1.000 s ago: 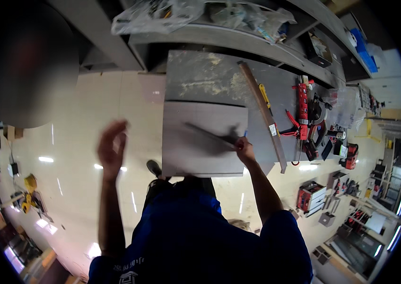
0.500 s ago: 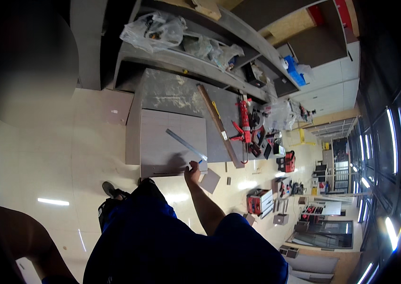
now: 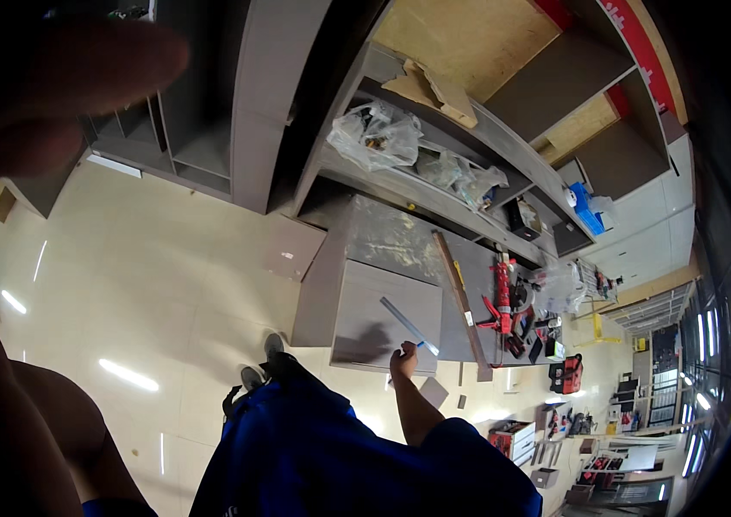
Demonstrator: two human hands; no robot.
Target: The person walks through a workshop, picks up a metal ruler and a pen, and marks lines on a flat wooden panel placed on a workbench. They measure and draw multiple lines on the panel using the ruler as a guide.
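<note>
My right hand (image 3: 402, 355) is down at the near edge of the grey panel (image 3: 387, 314), its fingers curled together over that edge. They show too small for me to tell whether they clamp anything. Just past them a thin metal ruler (image 3: 409, 325) lies flat and slantwise on the panel, its near end close to my fingertips; I cannot tell whether it touches them. My hand's shadow falls on the panel to the left.

My left hand (image 3: 64, 82) is raised close to the camera in the upper left, a big blur. Its fingers look held together and bent, with nothing that I can see in them.

The panel lies on the grey table (image 3: 383, 241). To its right a long wooden strip (image 3: 462, 303) runs along the table, and beyond that lie a red clamp (image 3: 502, 297) and a heap of dark hand tools. Behind the table, a shelf (image 3: 434, 194) carries clear plastic bags (image 3: 376, 133). Below me are my blue shirt (image 3: 340, 457), my dark shoes (image 3: 262, 366) and the pale glossy floor (image 3: 141, 284). A small grey offcut (image 3: 434, 392) lies on the floor near my right forearm.
</note>
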